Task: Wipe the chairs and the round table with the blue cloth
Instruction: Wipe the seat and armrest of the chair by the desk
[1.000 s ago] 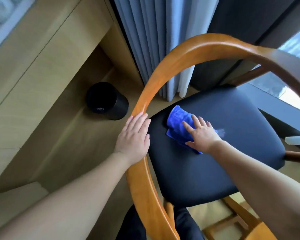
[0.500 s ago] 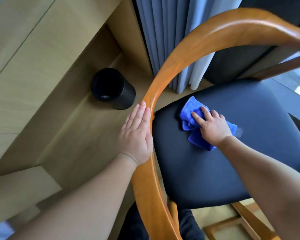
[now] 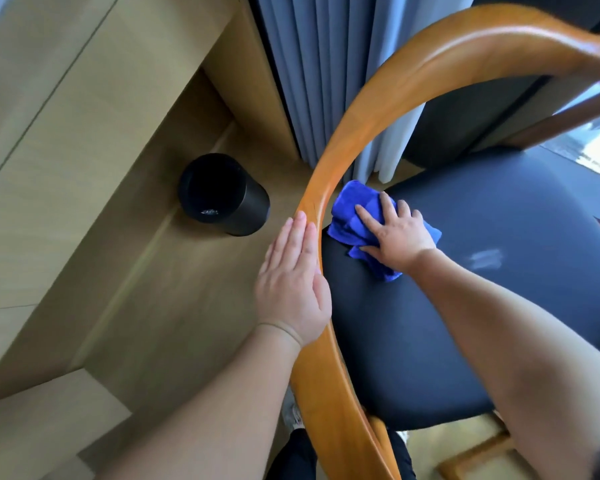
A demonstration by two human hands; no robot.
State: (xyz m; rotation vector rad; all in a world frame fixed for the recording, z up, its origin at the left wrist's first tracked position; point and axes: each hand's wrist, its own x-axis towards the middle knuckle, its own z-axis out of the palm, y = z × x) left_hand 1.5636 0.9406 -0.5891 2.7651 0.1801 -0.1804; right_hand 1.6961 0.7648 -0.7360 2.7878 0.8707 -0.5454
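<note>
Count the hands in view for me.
2. The left hand rests flat on the chair's wooden back rail; the right hand presses the blue cloth on the dark seat. None hidden.

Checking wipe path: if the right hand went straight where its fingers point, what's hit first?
Probably the chair's curved wooden rail, just past the blue cloth; depth unclear, the right hand might pass under it.

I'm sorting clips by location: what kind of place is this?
Likely a hotel room or similar furnished room: floor-length grey-blue curtains, a wooden chair with a black padded seat, and a small black waste bin on the floor.
</note>
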